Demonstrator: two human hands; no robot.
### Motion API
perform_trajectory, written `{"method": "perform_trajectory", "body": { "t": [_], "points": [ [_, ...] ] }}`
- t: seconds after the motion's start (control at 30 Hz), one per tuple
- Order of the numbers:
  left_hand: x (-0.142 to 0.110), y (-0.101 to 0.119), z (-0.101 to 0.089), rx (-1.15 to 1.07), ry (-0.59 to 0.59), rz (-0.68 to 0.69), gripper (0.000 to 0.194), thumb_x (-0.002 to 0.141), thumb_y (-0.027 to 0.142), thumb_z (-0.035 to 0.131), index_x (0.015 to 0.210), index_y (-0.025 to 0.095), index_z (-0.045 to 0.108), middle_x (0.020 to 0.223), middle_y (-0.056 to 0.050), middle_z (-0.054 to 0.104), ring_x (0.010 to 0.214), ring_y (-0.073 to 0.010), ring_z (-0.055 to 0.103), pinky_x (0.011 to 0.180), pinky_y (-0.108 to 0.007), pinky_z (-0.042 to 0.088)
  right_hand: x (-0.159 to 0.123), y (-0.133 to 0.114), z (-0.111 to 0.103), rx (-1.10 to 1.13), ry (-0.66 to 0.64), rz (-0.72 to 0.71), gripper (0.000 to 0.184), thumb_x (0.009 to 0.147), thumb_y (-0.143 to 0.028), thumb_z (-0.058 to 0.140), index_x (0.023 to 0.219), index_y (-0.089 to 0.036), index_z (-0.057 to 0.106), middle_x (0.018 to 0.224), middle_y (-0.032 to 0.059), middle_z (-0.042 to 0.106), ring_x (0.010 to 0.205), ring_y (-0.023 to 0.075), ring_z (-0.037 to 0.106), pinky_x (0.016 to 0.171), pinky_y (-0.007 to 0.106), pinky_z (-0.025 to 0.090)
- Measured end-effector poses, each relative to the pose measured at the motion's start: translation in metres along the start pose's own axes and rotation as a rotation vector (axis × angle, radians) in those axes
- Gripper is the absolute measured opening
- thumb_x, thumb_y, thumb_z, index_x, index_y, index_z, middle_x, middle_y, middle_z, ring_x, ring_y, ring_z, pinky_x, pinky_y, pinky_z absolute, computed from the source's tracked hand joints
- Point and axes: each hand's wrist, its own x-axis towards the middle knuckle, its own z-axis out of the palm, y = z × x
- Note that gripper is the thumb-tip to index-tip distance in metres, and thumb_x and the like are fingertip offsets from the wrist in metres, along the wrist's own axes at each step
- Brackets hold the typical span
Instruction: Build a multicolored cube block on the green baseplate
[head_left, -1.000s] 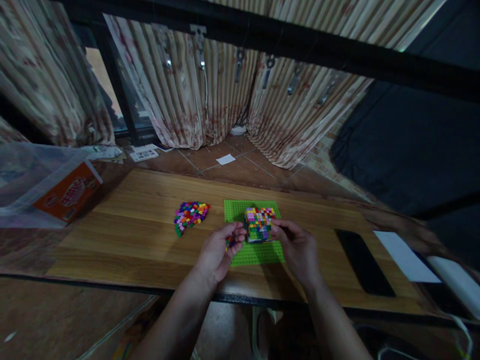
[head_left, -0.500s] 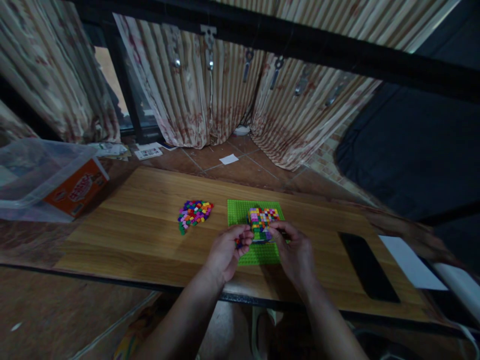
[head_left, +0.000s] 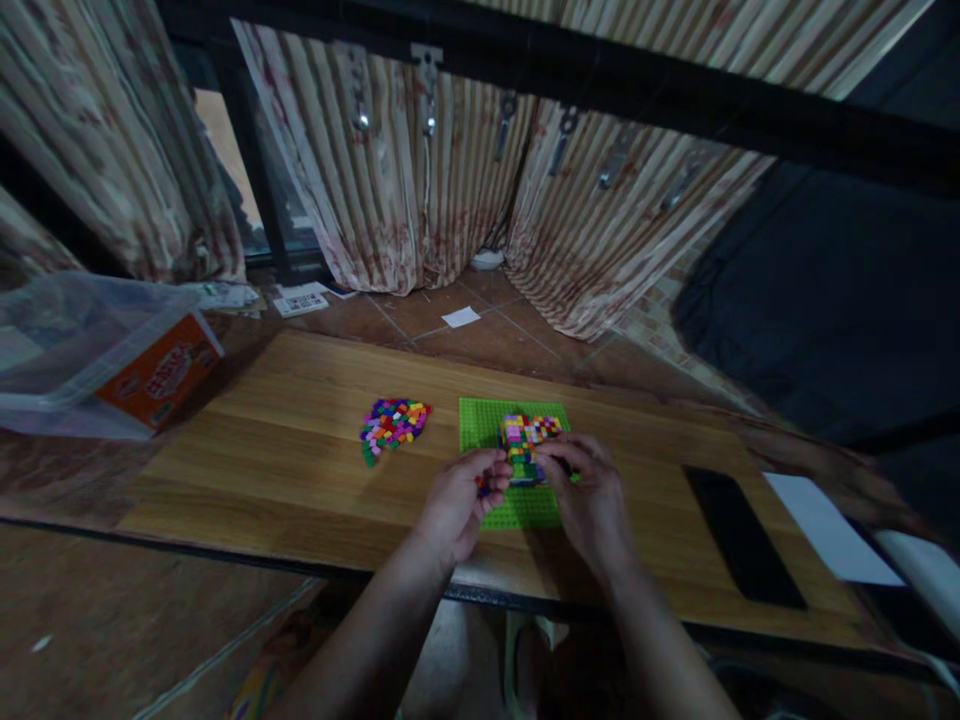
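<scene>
A block of many-coloured toy bricks (head_left: 523, 432) stands on a green baseplate (head_left: 517, 513) near the middle of the table. My left hand (head_left: 461, 498) is curled at the block's left side, with several small loose bricks (head_left: 484, 485) in its palm. Over the block's right front part, my right hand (head_left: 589, 492) has thumb and forefinger closed together; whatever is between the fingertips is too small to make out. A loose heap of small coloured bricks (head_left: 394, 428) lies on the wood left of the baseplate.
The wooden table (head_left: 300, 480) carries a black phone-like slab (head_left: 742, 535) and a white sheet (head_left: 829, 525) on the right. A clear plastic bin (head_left: 60, 350) with an orange label stands at the left. Striped curtains (head_left: 390, 200) hang beyond the tiled floor.
The view has shifted slightly, so the table appears farther right. My right hand has moved a little leftward across the block's front. My left hand keeps its curl around the loose bricks.
</scene>
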Motion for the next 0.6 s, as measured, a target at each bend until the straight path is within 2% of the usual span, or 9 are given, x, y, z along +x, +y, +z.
{"method": "perform_trajectory", "body": {
  "t": [0.27, 0.4, 0.6],
  "points": [
    [0.0008, -0.0014, -0.0008, -0.001, 0.001, 0.005, 0.011, 0.078, 0.017, 0.061, 0.08, 0.009, 0.068, 0.071, -0.004, 0.061, 0.057, -0.0059, 0.054, 0.05, -0.016, 0.041, -0.0002, -0.0056, 0.0025, 0.004, -0.036, -0.014, 0.012, 0.086, -0.027, 0.06, 0.084, -0.023, 0.072, 0.089, 0.0028, 0.069, 0.088, 0.0193, 0.061, 0.082, 0.034, 0.046],
    [0.0004, -0.0018, -0.0014, 0.0, -0.003, 0.014, 0.011, 0.078, 0.017, 0.062, 0.079, 0.009, 0.068, 0.071, -0.004, 0.062, 0.056, -0.0053, 0.054, 0.05, -0.016, 0.04, -0.0012, -0.0067, 0.0032, 0.041, -0.029, 0.048, 0.01, 0.083, -0.029, 0.064, 0.085, -0.024, 0.072, 0.088, 0.0021, 0.072, 0.085, 0.0192, 0.063, 0.08, 0.033, 0.048],
    [-0.0003, -0.0006, 0.0003, 0.006, 0.016, 0.012, 0.01, 0.077, 0.017, 0.063, 0.078, 0.009, 0.068, 0.07, -0.003, 0.061, 0.057, -0.0056, 0.054, 0.051, -0.016, 0.041, -0.0036, 0.0009, -0.0015, 0.082, -0.016, 0.163, 0.019, 0.085, -0.034, 0.06, 0.093, -0.022, 0.072, 0.093, 0.0052, 0.072, 0.085, 0.0197, 0.065, 0.081, 0.034, 0.048]
  ]
}}
